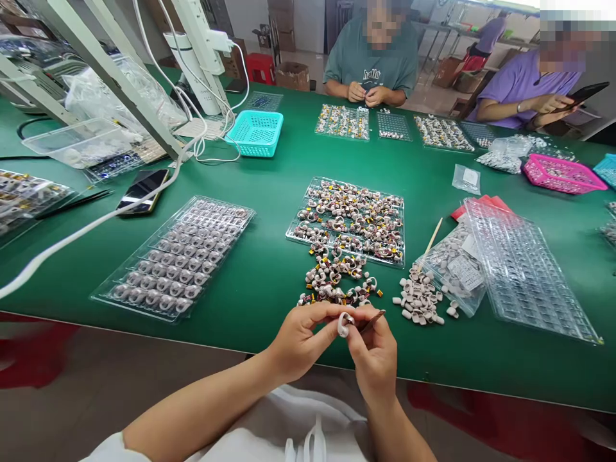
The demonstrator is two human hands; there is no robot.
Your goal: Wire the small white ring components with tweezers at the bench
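Two bare hands are held together just above the near edge of the tabletop [269, 269], which is covered in green. The left hand [301, 340] is curled, its thumb and fingertips pinched on a small white part [344, 323]; the part is also met from the other side by the fingers of the right hand [375, 359], in which a thin dark tool [373, 319] is gripped, its tip pointing away to the right. Both forearms are brought in from the lower edge of the view, over white cloth. Just beyond the hands a loose heap of parts [337, 282] is spread, running up to a clear tray of mixed parts [349, 215] at the middle of the tabletop. A small pile of pale caps [421, 300] is seen to the right of the heap, with a wooden stick [430, 242] and stacked empty clear trays [524, 269] beside it. Toward the left edge a clear tray filled in rows [180, 256] is set, with a dark phone [143, 190] and a white cable [96, 221] behind it. A turquoise basket [255, 133] and a pink basket [561, 174] are placed nearer the far edge, where two seated people are occupied with more trays. Cardboard boxes can be made out on the floor behind them.
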